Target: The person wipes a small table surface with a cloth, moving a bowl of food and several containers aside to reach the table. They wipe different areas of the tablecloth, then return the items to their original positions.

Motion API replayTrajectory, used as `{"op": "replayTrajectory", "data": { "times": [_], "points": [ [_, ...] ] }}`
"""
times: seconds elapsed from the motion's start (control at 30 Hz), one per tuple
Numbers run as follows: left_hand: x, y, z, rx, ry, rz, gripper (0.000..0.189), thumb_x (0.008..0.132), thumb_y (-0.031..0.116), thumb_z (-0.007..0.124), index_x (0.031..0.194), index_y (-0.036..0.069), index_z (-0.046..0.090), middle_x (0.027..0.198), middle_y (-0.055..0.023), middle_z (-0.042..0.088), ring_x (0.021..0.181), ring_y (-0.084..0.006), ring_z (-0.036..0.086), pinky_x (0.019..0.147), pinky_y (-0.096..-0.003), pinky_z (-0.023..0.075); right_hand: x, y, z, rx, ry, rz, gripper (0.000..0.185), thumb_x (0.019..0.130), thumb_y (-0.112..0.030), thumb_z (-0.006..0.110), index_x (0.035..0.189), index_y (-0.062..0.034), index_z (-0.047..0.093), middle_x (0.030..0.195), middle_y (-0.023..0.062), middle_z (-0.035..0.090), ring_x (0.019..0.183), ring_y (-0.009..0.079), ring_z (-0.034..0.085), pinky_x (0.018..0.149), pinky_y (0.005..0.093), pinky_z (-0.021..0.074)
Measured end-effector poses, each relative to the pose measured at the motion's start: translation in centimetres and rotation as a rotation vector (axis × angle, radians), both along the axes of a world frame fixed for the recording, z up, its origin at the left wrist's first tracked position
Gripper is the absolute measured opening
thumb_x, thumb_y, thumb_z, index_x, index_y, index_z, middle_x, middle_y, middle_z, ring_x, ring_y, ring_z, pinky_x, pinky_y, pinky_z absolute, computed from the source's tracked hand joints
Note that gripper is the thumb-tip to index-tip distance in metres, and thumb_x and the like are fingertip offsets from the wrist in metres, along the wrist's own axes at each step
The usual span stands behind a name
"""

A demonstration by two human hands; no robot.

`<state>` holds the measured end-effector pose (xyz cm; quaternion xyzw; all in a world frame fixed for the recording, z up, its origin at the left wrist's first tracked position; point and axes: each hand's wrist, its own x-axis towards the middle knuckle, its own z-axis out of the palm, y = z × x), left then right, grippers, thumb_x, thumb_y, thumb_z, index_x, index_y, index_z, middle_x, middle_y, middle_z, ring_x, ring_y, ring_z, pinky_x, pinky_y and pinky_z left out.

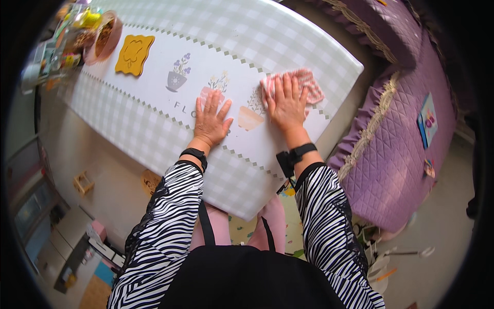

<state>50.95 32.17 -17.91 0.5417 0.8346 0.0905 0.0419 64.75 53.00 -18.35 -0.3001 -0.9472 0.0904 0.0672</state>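
Observation:
My right hand (pixel 288 102) presses flat on a red-and-white patterned cloth (pixel 313 87), which lies partly folded near the right end of the table. The left hand, my other one, (pixel 212 117) rests palm down on the tablecloth (pixel 239 174) with its fingers spread and nothing in it. That cover is checked green and white, with a printed band of flowerpots and lettering. Part of the lettering is hidden under my left hand. Further left on the table lies a yellow scalloped mat or trivet (pixel 134 55).
A pink bowl (pixel 112 42) with dark contents stands at the table's far left, beside several jars and containers. To the right is a sofa with a purple quilted cover (pixel 389 174), bearing a blue-edged book or card (pixel 427 120). A small wooden stool (pixel 83 183) stands on the floor.

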Motion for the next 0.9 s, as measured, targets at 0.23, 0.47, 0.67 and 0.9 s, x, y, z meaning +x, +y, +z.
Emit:
{"op": "replayTrajectory", "data": {
  "times": [0.23,0.47,0.67,0.9],
  "points": [
    [5.1,0.1,-1.2,0.003,0.148,0.662,0.066,0.084,0.043,0.061,0.139,0.016,0.036,0.147,-0.0187,0.027,0.136,-0.0374,0.023,0.106,-0.0622,0.0166,-0.3,1.5,-0.4,-0.012,0.092,0.109,0.057,0.089,-0.038,0.049,0.136,-0.008,0.043,0.148,0.0093,0.033,0.139,0.0269,0.025,0.112,0.0531,0.013],
    [5.0,0.1,-0.7,0.018,0.101,0.68,0.065,0.084,0.044,0.061,0.139,0.019,0.036,0.148,-0.0171,0.027,0.136,-0.037,0.023,0.107,-0.0604,0.0159,14.1,-5.0,1.7,-0.126,-0.078,0.256,0.061,0.088,-0.044,0.05,0.135,-0.0045,0.045,0.148,0.0119,0.033,0.138,0.0298,0.026,0.111,0.0531,0.0139],
    [4.9,0.0,-0.7,0.058,0.081,0.682,0.066,0.084,0.043,0.061,0.14,0.019,0.036,0.149,-0.0161,0.027,0.137,-0.0358,0.023,0.107,-0.0597,0.0151,7.3,-2.2,1.3,-0.106,-0.055,0.265,0.064,0.09,-0.044,0.047,0.139,-0.0039,0.039,0.15,0.0131,0.03,0.14,0.0303,0.021,0.111,0.0547,0.0085],
    [4.5,0.0,-0.4,0.075,0.035,0.684,0.068,0.081,0.046,0.063,0.138,0.019,0.037,0.148,-0.0169,0.026,0.137,-0.0363,0.021,0.107,-0.0627,0.0136,6.3,-1.5,1.8,-0.159,-0.081,0.294,0.067,0.09,-0.045,0.047,0.14,-0.0026,0.036,0.151,0.0141,0.028,0.14,0.0311,0.022,0.112,0.0532,0.009]
  ]
}}
